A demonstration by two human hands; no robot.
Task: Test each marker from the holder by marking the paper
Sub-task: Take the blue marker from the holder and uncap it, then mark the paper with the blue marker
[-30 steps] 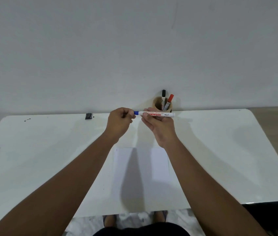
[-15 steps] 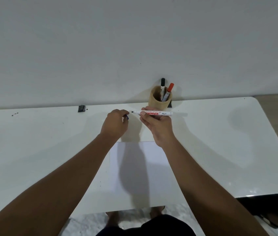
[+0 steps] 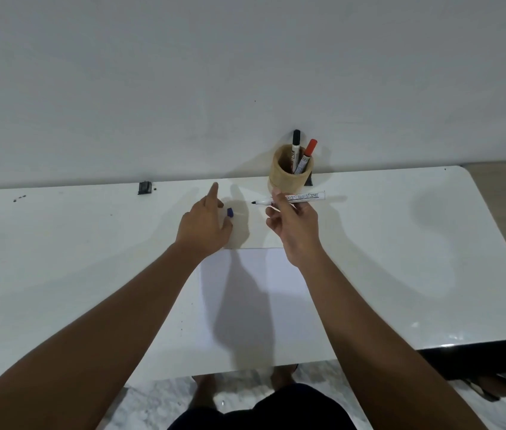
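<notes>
My right hand (image 3: 292, 225) grips an uncapped white marker (image 3: 304, 197), held level above the table with its dark tip pointing left. My left hand (image 3: 205, 226) hovers low over the table with its fingers spread. The marker's blue cap (image 3: 230, 212) rests by its fingertips, apparently let go. A white sheet of paper (image 3: 276, 274) lies on the table just below both hands. The tan round holder (image 3: 289, 181) stands at the table's back edge, behind my right hand. It holds a black-capped marker (image 3: 296, 141) and a red-capped marker (image 3: 310, 148).
The white table (image 3: 400, 259) runs against a plain wall. A small black clip (image 3: 144, 187) sits at the back edge to the left, with a few dark specks (image 3: 19, 199) beyond it. Feet and marble floor (image 3: 158, 398) show under the near edge.
The cap came off the marker in my left hand and went down to the table, and that hand opened. My right hand tilted up with the marker. The camera tipped downward.
</notes>
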